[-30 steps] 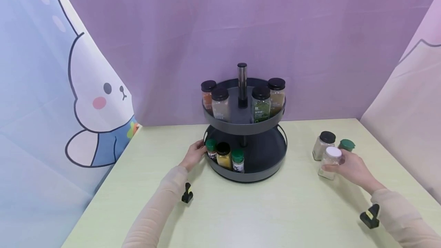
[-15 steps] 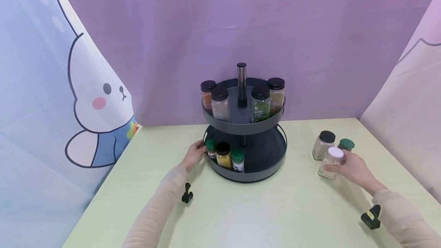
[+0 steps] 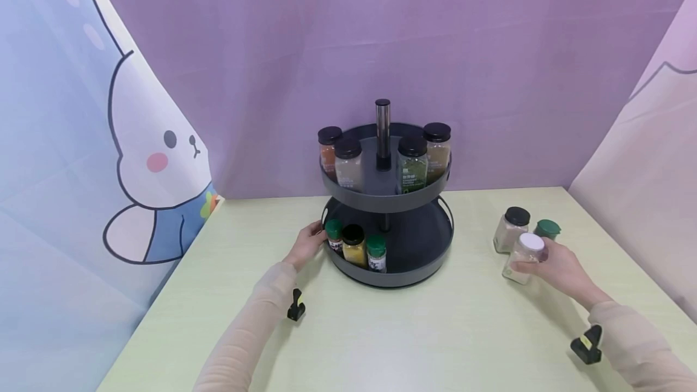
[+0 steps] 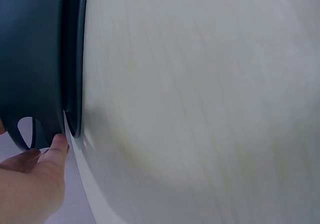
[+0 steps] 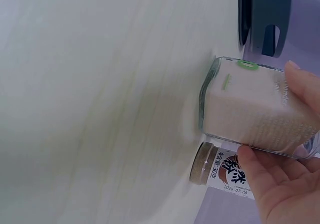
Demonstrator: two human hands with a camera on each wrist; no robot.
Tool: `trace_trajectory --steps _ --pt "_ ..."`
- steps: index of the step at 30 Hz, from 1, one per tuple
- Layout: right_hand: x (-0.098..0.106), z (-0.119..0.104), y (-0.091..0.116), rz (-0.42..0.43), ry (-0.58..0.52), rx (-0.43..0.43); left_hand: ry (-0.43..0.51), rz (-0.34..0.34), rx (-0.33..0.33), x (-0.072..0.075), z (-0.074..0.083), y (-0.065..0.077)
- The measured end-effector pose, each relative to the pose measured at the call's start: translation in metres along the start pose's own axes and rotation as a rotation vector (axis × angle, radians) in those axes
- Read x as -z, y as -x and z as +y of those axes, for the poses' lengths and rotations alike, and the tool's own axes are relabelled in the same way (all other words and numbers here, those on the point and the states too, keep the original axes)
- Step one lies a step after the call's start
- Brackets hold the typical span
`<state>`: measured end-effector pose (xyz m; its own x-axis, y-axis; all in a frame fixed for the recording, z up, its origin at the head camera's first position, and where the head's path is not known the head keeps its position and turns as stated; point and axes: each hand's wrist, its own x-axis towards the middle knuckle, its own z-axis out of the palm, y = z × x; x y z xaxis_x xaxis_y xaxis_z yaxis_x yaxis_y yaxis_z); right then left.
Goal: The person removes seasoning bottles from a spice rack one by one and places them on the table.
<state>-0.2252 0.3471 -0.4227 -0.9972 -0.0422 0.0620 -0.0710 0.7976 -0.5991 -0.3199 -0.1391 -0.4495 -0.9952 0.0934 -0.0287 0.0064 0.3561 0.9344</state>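
Grasping: right fingers (image 5: pixel 256 171) round jar (image 5: pixel 250 106), white cap (image 3: pixel 530 242) up, long axis nearly upright; left fingers (image 4: pixel 58 146) gripping lower tray (image 3: pixel 403 279).

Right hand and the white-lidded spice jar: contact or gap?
Touching. The right wrist view shows it: the right hand has fingertips against opposite sides of the white-lidded spice jar.

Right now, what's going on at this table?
A person's right hand grips a clear, square-sided jar of pale powder with a white lid; whether it's off the pale table is unclear. A clear black-lidded jar and a green-lidded jar stand behind it. The left hand holds the lower rim of a dark grey, round two-tier rack. Four black-lidded jars stand up top, three jars below.
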Motion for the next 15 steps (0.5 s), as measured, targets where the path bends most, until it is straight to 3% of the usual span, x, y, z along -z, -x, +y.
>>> trace_trajectory --steps 15 --pt "-0.0015 0.0021 -0.0007 -0.049 -0.047 -0.005 0.015 -0.002 0.006 -0.0002 0.0013 0.0011"
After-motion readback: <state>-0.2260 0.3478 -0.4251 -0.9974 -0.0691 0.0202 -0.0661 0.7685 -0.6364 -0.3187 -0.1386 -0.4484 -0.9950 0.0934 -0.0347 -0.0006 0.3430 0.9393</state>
